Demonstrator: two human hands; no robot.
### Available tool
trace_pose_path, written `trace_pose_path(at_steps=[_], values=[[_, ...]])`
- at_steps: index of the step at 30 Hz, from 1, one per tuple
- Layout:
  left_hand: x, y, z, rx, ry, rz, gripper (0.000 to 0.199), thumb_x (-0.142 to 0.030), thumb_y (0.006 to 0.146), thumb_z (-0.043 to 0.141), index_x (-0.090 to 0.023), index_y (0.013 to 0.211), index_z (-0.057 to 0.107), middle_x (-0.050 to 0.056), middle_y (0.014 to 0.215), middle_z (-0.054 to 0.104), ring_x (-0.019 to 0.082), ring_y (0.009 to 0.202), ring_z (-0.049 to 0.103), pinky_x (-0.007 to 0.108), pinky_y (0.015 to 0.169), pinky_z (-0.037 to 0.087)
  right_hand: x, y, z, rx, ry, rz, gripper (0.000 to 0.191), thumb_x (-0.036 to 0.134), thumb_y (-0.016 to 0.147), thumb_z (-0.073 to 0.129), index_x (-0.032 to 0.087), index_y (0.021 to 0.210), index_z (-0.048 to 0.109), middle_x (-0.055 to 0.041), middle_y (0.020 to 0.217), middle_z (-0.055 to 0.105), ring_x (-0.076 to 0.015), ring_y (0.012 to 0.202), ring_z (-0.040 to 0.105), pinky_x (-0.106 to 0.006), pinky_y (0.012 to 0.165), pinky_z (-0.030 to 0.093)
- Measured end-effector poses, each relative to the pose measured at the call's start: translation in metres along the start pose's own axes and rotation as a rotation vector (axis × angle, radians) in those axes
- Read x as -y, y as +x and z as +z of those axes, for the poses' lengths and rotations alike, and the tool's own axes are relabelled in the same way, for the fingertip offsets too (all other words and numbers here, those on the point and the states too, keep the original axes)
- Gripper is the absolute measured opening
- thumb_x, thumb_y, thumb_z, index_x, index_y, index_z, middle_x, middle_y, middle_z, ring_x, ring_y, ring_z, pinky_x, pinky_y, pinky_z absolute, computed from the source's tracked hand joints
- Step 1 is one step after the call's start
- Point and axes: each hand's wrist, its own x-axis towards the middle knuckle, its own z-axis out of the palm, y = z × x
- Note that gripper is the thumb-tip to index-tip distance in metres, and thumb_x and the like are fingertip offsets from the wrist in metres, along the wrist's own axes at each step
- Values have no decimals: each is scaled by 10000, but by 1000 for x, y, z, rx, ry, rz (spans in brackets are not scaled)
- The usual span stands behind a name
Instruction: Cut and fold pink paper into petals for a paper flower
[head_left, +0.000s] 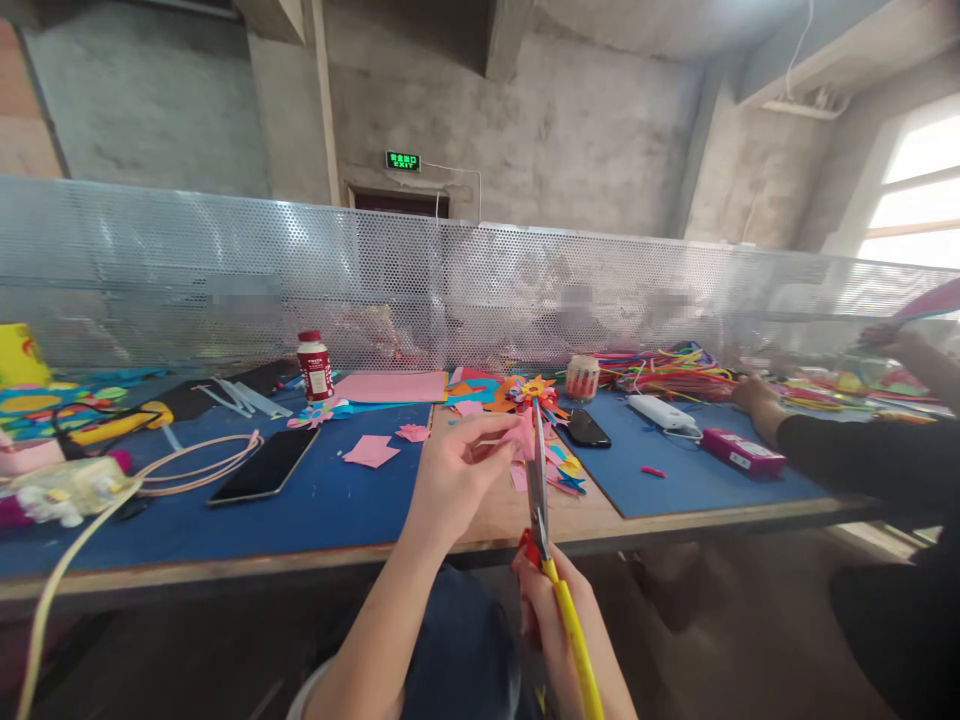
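Between the closed fingers of my left hand (469, 465) is a small folded piece of pink paper (519, 436). My right hand (551, 600) grips a pair of scissors (538, 500) with red and yellow handles. The blades point away from me and their tips lie right beside the pink paper; whether they touch it I cannot tell. Just beyond, a multicoloured paper flower (534, 392) rests on the table. Cut paper scraps (570, 480) lie under and around the blades. Left of my left hand are a pink paper square (371, 451) and a smaller pink cut-out (412, 432).
A black phone (587, 428), a white power bank (664, 413) and a magenta box (742, 452) lie to the right. Leftward are a larger phone (266, 465), a red-capped bottle (315, 366) and a coiled cable (199, 465). Another person's arm (832, 450) reaches in from the right.
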Motion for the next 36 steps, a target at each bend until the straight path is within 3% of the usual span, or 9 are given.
trace_pose_path(at_steps=[20,30,36], values=[[1,0,0,3,22,3,213,-226,730,583,-198,926,660,57,1013,652,172,901,624,324,815,524,3,-3,5,-87,-34,-2,397,562,752,411,176,668,450,54,467,340,-85,416,319,-188,375,293],[3,1,-1,13,9,-7,216,-235,728,589,-203,929,662,58,1016,656,178,917,621,341,833,515,-2,-1,3,-90,-141,-97,378,511,784,398,172,628,461,37,449,392,-82,409,341,-193,388,271],[3,1,-2,17,17,-32,226,-231,726,587,-207,936,666,59,1015,663,184,935,619,348,854,501,-1,-2,7,-93,-56,38,369,520,770,416,179,631,432,56,462,346,-61,345,318,-180,325,253]])
